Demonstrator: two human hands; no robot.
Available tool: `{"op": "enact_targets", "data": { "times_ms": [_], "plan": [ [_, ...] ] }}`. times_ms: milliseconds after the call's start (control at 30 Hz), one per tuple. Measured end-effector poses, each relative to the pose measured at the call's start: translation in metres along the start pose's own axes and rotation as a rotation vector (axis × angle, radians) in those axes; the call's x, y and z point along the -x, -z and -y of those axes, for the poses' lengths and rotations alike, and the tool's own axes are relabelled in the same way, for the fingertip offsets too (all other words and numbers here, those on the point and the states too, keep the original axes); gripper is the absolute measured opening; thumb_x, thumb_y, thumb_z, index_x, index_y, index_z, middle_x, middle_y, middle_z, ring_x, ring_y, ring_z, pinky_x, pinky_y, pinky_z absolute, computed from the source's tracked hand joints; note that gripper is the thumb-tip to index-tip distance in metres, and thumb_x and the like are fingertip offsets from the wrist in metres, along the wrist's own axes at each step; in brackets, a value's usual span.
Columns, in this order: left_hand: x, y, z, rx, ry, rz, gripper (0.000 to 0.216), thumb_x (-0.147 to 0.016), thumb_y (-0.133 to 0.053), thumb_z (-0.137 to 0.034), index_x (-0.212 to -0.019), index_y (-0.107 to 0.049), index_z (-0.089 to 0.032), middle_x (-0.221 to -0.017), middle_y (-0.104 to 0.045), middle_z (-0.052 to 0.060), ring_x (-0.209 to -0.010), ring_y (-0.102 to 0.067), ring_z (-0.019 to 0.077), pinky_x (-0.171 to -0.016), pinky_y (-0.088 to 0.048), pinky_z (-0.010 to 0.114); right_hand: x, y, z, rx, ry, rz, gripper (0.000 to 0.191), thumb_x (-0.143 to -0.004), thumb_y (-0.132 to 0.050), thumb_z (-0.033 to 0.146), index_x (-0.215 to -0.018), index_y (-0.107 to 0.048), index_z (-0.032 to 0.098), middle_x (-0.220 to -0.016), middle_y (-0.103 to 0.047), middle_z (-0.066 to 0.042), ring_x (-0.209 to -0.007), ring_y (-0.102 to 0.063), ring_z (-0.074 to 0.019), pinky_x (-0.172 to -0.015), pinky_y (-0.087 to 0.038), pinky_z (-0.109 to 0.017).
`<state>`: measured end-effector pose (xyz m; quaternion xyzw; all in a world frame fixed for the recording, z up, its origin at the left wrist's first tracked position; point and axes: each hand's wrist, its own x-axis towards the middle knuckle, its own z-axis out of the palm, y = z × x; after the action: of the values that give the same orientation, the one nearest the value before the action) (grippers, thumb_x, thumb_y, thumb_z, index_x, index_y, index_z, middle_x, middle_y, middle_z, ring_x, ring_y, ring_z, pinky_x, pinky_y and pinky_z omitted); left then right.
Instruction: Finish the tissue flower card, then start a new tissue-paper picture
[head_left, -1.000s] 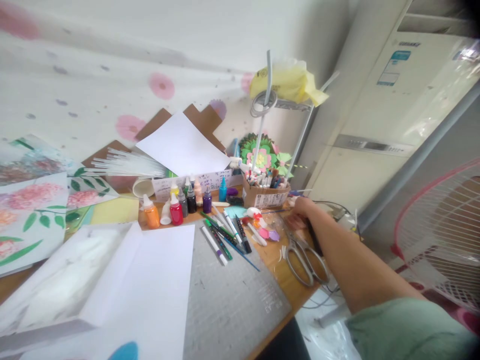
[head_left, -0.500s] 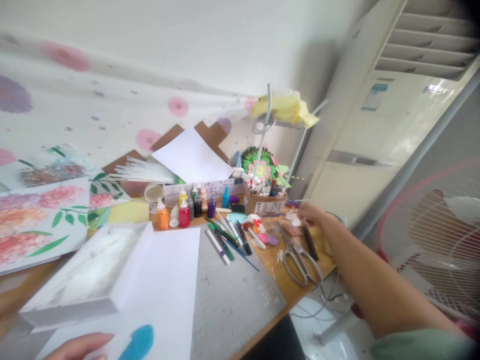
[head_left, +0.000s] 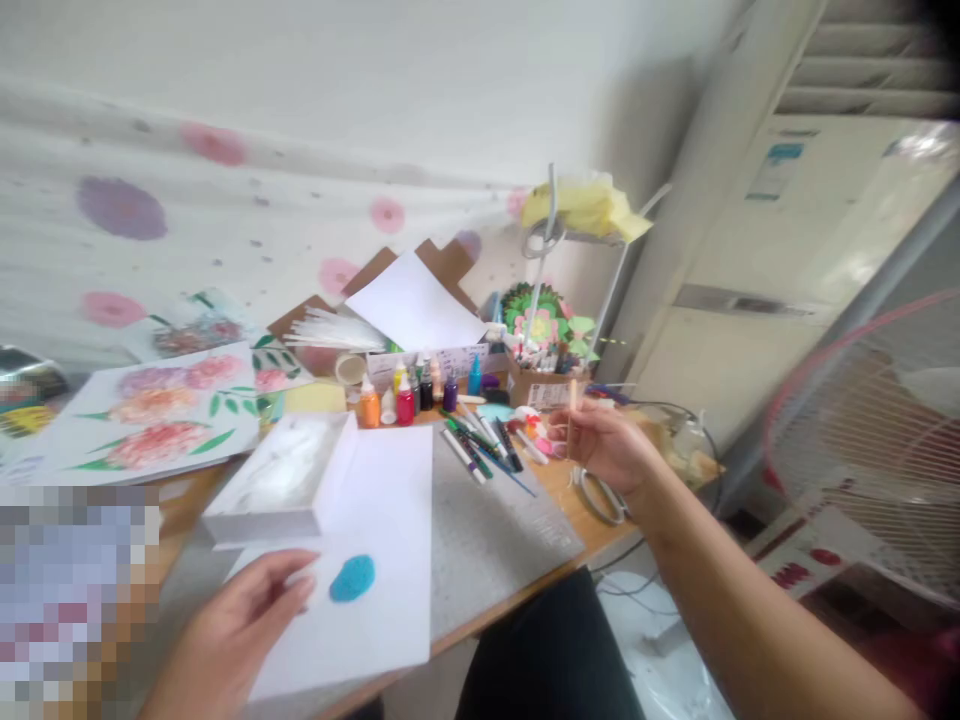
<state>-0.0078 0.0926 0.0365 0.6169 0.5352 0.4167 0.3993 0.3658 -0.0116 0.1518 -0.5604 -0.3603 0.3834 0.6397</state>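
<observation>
My right hand (head_left: 604, 445) is closed in a pinch around a thin wooden stick (head_left: 573, 395), held upright above the right part of the desk. Scissors (head_left: 600, 495) lie beneath that hand, mostly hidden, with a loop of the handles showing. Resting over the white paper (head_left: 390, 490), my left hand (head_left: 255, 610) has its thumb and forefinger a little apart, and I see nothing held in it. Just right of its fingertips, a flat patch of glossy blue (head_left: 352, 578) sits on the paper. A white box (head_left: 262, 525) with whitish contents stands behind the left hand.
Several pens (head_left: 480, 445) lie on the grey mat (head_left: 495, 540). Paint bottles (head_left: 405, 400) line the back, beside a cardboard box (head_left: 544, 388) of markers. Flower paintings (head_left: 165, 410) lie left; a fan (head_left: 862, 440) stands right. The lower left corner is pixelated.
My right hand has come back from the desk's far right side, now with the wooden stick in plain view. The view has shifted, showing more of my left hand and the blue patch.
</observation>
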Motion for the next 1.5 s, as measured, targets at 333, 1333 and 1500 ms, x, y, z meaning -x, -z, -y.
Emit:
{"op": "enact_targets", "data": {
  "times_ms": [333,1333,1500],
  "plan": [
    [0.016,0.006,-0.024,0.159,0.003,0.28,0.028,-0.07,-0.069,-0.036,-0.09,-0.063,-0.017,-0.077,-0.062,-0.001,-0.069,-0.056,0.0116,-0.065,-0.045,0.022,0.037,-0.116,-0.067,-0.395,-0.006,0.173,0.016,-0.071,-0.068,0.025,-0.071,-0.053,0.019,-0.063,-0.06,0.004,-0.042,-0.049,-0.0056,-0.039,-0.042,-0.017],
    [0.032,0.01,-0.038,-0.351,-0.073,0.457,0.009,-0.088,-0.051,-0.02,-0.088,-0.059,-0.025,-0.076,-0.061,-0.006,-0.067,-0.055,0.0094,-0.061,-0.042,0.02,0.069,-0.137,-0.104,0.482,0.824,0.617,0.015,-0.081,-0.06,0.006,-0.094,-0.06,0.013,-0.081,-0.067,-0.007,-0.071,-0.062,-0.014,-0.059,-0.049,-0.025],
    [0.032,0.003,-0.037,-0.378,-0.061,0.452,0.007,-0.084,-0.054,-0.019,-0.089,-0.056,-0.025,-0.077,-0.061,-0.005,-0.069,-0.058,0.0107,-0.062,-0.044,0.021,0.071,-0.139,-0.104,0.504,0.885,0.58,0.014,-0.081,-0.06,0.006,-0.093,-0.06,0.012,-0.079,-0.066,-0.007,-0.07,-0.062,-0.0145,-0.058,-0.048,-0.026]
  ]
}}
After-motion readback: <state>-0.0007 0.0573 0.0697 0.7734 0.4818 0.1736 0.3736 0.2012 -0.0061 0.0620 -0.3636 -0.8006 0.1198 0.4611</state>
